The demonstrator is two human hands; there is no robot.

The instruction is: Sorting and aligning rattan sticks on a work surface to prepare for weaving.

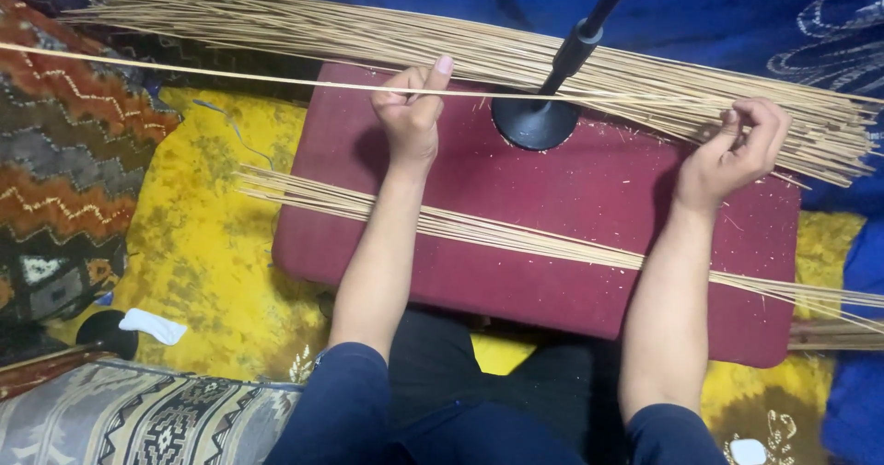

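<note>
Carefully now: my left hand [412, 106] pinches one long thin pale straw stick [184, 71] running out toward nine o'clock, while my right hand [737, 147] pinches into the big straw bundle [516, 55] at three o'clock. The stick could snap, or snag the black stand base [534, 122] on the maroon cushion [552, 244].

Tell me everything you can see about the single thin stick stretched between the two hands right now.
The single stick is a long, very thin, pale straw-coloured sliver, like split reed or bamboo. It lies nearly level across the view, from the left edge towards the right edge, sloping slightly downward. The left hand pinches it in its fingers; the right hand has its fingers about its far end, where it merges with the big stick bundle. It passes in front of the black stand, above the maroon cushion.
</note>
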